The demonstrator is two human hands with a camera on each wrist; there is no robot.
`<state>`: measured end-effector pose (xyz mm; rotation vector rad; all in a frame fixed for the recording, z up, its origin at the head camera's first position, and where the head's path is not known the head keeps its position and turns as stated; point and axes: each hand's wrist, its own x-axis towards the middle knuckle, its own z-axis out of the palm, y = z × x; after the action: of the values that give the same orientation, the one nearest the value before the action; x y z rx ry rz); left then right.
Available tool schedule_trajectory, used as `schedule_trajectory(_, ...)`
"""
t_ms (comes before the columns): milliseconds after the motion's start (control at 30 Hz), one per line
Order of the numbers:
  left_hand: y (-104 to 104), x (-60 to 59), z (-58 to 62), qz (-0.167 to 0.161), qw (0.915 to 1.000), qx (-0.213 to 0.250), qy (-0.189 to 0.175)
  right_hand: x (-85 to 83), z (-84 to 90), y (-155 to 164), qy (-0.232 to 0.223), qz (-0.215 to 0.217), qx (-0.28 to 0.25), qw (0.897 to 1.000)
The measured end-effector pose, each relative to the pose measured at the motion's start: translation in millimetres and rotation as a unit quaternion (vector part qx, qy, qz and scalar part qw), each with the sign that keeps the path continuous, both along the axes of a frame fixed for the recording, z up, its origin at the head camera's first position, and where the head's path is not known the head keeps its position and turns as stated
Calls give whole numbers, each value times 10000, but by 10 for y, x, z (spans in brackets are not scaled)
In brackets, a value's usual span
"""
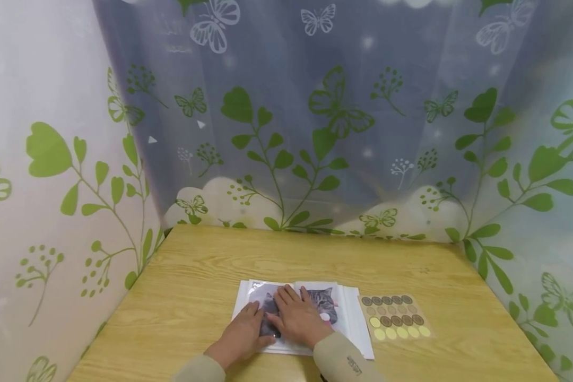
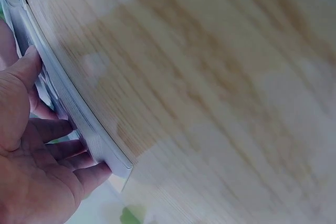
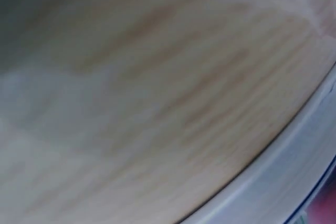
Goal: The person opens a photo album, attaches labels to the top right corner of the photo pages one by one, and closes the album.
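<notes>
A white photo album (image 1: 350,318) lies open near the front edge of a wooden table (image 1: 210,265), a grey cat photo (image 1: 322,302) on its page. The left hand (image 1: 242,334) and right hand (image 1: 298,318) press flat on it, fingers straight, gripping nothing. A sticker sheet (image 1: 395,317) sits just beside the album. The left wrist view alone shows the fingertips (image 2: 94,171) against the album's stacked page edges (image 2: 79,114); the right wrist view shows only blurred wood and a white edge (image 3: 294,166)

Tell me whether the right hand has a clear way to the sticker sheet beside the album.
Probably yes. The right hand lies flat on the cat photo in the album, and the sticker sheet lies just to its right on the table, with nothing between them.
</notes>
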<state>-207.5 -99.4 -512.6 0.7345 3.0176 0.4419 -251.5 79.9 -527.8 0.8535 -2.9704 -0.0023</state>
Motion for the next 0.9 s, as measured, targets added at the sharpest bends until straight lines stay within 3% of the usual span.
schedule_trajectory(367,-20,-16,2,12,9998,126,-129,55,9,62,175,189,192,9995)
schedule_trajectory(900,-10,-22,17,87,9996,119,-246,51,11,184,-23,-50,-18,10000)
